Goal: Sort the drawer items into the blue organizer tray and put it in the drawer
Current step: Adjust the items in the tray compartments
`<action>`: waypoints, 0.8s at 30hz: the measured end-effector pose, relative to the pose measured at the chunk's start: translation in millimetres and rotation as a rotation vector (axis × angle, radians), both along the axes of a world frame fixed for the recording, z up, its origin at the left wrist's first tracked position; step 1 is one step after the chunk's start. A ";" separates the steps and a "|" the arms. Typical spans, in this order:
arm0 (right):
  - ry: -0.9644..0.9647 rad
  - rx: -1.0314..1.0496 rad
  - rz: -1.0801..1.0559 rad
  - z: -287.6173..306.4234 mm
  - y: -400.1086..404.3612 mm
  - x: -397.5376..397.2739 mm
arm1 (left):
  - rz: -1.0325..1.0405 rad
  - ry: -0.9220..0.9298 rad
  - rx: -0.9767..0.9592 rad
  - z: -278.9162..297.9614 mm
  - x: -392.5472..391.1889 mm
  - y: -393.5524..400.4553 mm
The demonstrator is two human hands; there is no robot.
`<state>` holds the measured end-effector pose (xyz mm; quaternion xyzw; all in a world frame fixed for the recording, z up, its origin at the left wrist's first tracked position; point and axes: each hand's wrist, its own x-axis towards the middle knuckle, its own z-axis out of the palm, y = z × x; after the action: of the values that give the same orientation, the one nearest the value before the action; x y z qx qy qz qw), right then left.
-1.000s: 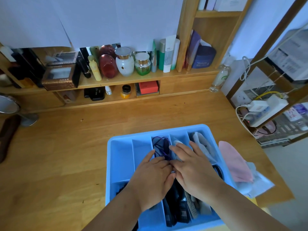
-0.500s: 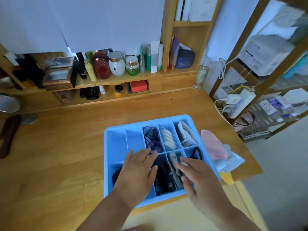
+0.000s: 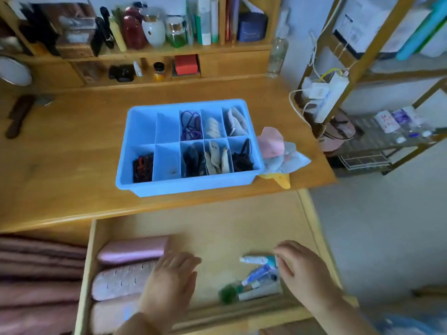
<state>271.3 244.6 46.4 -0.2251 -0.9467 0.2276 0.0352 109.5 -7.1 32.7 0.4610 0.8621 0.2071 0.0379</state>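
The blue organizer tray (image 3: pixel 242 103) stands on the wooden desk, near its front edge, with hair ties, cords and small packets in most compartments. Below it the drawer (image 3: pixel 232 228) is pulled out. Pink pouches (image 3: pixel 133 250) lie along the drawer's left side and several small tubes (image 3: pixel 260 278) lie at its front right. My left hand (image 3: pixel 171 279) hovers flat over the drawer beside the pouches, holding nothing. My right hand (image 3: pixel 302 269) is over the tubes with fingers relaxed, and its fingertips reach a white and teal tube (image 3: pixel 257 259).
A pink cloth and pale packets (image 3: pixel 275 148) lie against the tray's right side. Shelves with bottles and jars (image 3: pixel 154 30) line the back of the desk. A power strip with cables (image 3: pixel 324 95) hangs on the rack at right. A dark brush (image 3: pixel 18 116) lies far left.
Both hands have left the tray and dropped down into the open drawer. My view has tilted down, so the drawer now shows below the desk edge.
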 end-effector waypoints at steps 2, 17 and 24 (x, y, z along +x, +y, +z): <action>-0.113 -0.050 -0.005 -11.3 0.8 20.5 | 0.080 -0.049 -0.070 -16.4 13.9 -9.6; -0.270 -0.080 0.059 -87.0 7.9 -8.1 | 0.302 -0.100 -0.076 -84.0 52.9 -31.9; -0.470 0.068 0.120 -101.6 10.3 -24.9 | 0.332 -0.072 -0.039 -82.5 53.7 -29.5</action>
<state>246.4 254.9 -55.2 -0.2141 -0.9476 0.1387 -0.1921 163.2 -36.6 -49.9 0.3037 0.9283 0.2103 0.0429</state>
